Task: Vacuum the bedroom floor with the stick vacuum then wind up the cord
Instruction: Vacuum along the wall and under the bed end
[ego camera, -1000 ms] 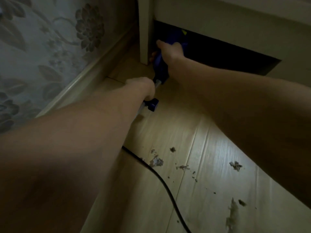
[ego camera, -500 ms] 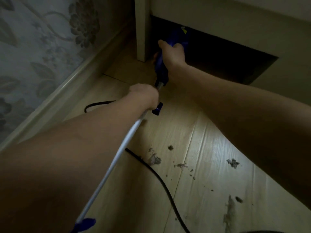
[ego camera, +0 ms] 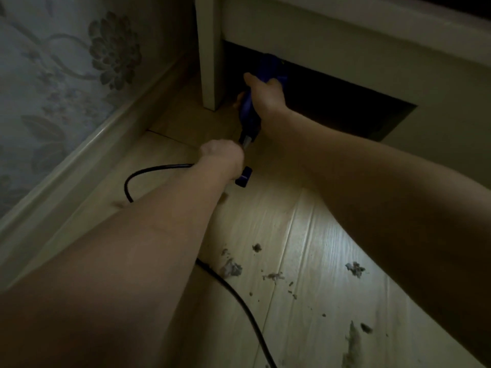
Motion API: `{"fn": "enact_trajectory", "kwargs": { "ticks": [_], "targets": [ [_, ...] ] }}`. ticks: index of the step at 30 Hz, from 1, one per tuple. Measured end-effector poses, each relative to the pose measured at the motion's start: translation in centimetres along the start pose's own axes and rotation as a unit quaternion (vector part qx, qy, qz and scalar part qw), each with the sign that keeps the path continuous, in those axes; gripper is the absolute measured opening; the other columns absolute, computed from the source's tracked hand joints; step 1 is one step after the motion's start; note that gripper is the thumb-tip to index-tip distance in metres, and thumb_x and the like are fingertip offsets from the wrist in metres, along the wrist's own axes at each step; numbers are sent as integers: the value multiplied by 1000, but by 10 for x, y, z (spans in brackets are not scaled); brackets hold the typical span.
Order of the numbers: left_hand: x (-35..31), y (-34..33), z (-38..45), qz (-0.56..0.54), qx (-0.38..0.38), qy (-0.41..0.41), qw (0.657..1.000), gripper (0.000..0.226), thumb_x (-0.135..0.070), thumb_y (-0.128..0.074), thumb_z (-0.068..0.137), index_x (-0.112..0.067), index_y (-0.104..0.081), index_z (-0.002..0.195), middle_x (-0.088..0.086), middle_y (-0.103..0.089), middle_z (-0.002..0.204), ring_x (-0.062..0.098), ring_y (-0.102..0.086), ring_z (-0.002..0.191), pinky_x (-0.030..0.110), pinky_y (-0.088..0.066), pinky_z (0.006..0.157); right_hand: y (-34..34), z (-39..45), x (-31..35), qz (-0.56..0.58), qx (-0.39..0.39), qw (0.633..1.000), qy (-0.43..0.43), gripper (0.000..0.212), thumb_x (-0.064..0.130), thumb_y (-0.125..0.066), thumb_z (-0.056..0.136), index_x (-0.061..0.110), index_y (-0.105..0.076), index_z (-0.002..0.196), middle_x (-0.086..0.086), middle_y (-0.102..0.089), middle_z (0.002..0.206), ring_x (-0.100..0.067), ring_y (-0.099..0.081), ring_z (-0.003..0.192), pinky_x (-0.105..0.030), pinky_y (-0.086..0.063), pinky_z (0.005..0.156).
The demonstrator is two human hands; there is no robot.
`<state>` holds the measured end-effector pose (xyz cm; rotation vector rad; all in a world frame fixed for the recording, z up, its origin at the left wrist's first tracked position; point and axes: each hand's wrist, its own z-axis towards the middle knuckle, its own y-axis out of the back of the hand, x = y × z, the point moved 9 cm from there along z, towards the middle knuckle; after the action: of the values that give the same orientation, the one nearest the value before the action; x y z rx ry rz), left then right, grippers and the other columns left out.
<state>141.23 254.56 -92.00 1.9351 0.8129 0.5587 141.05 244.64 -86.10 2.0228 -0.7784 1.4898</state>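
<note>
The blue stick vacuum (ego camera: 249, 115) lies low and points into the dark gap under the bed. My right hand (ego camera: 264, 92) grips its blue body at the mouth of the gap. My left hand (ego camera: 221, 158) grips the metal tube just behind it, beside a blue clip (ego camera: 244, 176). The vacuum's head is hidden in the dark under the bed. The black cord (ego camera: 239, 298) loops out on the floor to the left of my left arm and runs on under it toward the bottom edge.
A white bed leg (ego camera: 210, 54) stands just left of the vacuum, under the bed rail (ego camera: 345, 46). A skirting board (ego camera: 87, 160) and flowered wallpaper (ego camera: 79, 62) run along the left. Several clumps of dust (ego camera: 232, 268) lie on the light wooden floor (ego camera: 305, 235).
The view has shifted slightly. The cord loop to the left of my left arm shows more. The long white tube seen half a second ago is now hidden behind my left arm.
</note>
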Motion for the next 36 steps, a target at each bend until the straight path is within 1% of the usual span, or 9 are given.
{"fn": "enact_trajectory", "kwargs": {
  "ticks": [2,5,8,16,23,25,30,33,36],
  "targets": [
    [0,-5,-2,16,4,-1,1000,34,-23,-39,103,-5,-46,131,13,-54,126,28,-54,114,36,-46,91,-1,-2,-5,21,-1,1000,3,15,22,-53,98,8,-49,97,-19,-62,91,-32,-62,84,-37,-54,77],
    [3,-23,-3,-1,36,-6,999,38,-29,-36,104,-4,-46,129,13,-55,121,25,-55,108,32,-44,84,-2,-5,-23,22,-6,1000,-6,35,28,-57,96,6,-46,121,-24,-58,119,-38,-58,108,-49,-47,99],
    [11,-31,-6,-56,33,11,998,41,-35,-35,103,-2,-50,122,12,-55,104,24,-53,92,30,-38,72,-5,-5,-30,19,12,1000,13,27,28,-57,95,10,-47,112,-24,-58,117,-38,-59,106,-52,-47,98],
    [6,-3,7,-106,-65,18,992,25,-22,-43,101,-8,-54,118,12,-59,118,28,-57,108,32,-38,73,1,10,-4,-9,0,999,52,19,24,-51,99,7,-43,102,-9,-60,69,-19,-60,59,-29,-51,64],
    [7,-12,-1,-146,-123,17,982,12,-19,-44,99,-12,-53,102,10,-61,109,22,-54,85,30,-31,65,4,15,-21,15,4,998,53,18,28,-53,98,11,-45,98,-9,-61,72,-22,-62,67,-39,-53,77],
    [7,-8,2,-157,-122,16,980,11,-15,-44,98,-10,-53,102,12,-60,111,26,-57,92,31,-32,66,3,18,-16,2,4,998,58,18,28,-53,98,12,-45,95,-14,-62,80,-28,-64,76,-43,-52,85],
    [4,-1,18,-175,-95,28,979,17,-16,-45,99,-10,-55,110,11,-60,115,28,-58,104,30,-37,71,2,25,-8,6,-4,998,61,18,26,-53,99,10,-44,98,-14,-60,73,-27,-60,70,-44,-52,85],
    [5,-5,15,-164,-83,31,982,20,-10,-47,96,-9,-54,114,11,-58,118,28,-56,107,31,-37,74,3,21,-8,18,-3,998,62,17,24,-52,99,12,-44,90,-10,-57,65,-20,-58,54,-35,-52,67],
    [4,-11,10,-154,-77,19,985,18,-13,-48,96,-9,-53,112,11,-59,115,27,-57,104,31,-38,72,5,19,-15,9,2,998,61,19,26,-52,98,7,-47,98,-18,-63,82,-28,-64,74,-39,-54,79]
  ]
}}
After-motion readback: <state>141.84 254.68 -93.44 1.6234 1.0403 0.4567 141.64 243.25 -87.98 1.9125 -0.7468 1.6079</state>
